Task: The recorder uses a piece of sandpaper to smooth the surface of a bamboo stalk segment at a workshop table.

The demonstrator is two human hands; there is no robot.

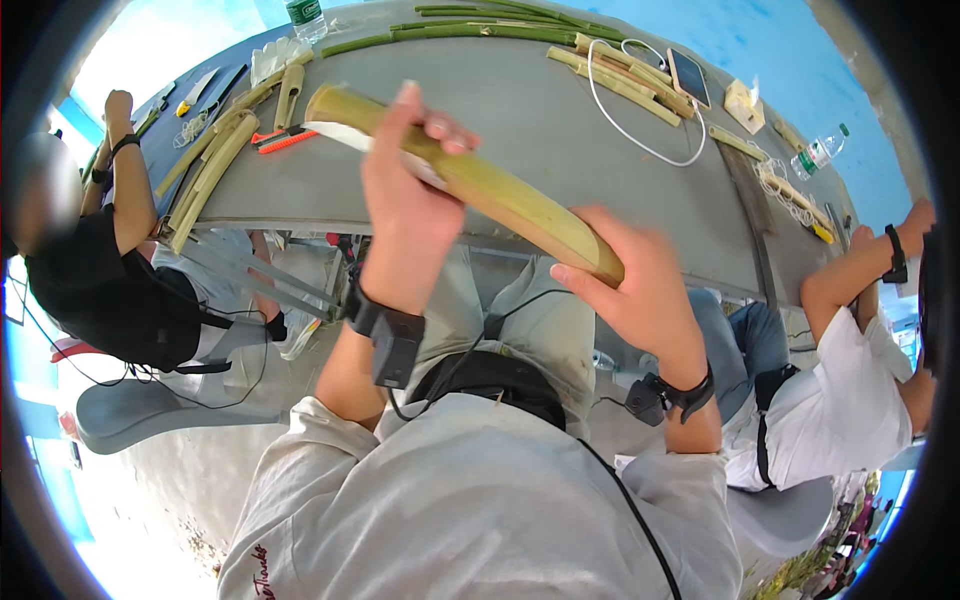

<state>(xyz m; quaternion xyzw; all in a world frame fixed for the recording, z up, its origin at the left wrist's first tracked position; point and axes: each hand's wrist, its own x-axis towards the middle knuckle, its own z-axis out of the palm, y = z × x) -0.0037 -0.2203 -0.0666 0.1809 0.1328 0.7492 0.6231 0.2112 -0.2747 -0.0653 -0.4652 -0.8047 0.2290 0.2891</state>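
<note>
A split piece of yellow-green bamboo (515, 205) is held at a slant above the table's near edge, its upper end to the left. My left hand (408, 205) grips it near that upper end, fingers wrapped round it. Along its underside, close to this hand, a white surface shows; whether it is the cut inner face or something separate I cannot tell. At the lower end, my right hand (640, 285) is closed round the bamboo, slightly blurred.
On the grey table (480, 90) lie bamboo pieces (215, 170), an orange-handled tool (284, 139), green stalks (450, 32), more bamboo strips (625, 88), a phone (688, 79) with a white cable, and a bottle (820, 152). People sit at both sides.
</note>
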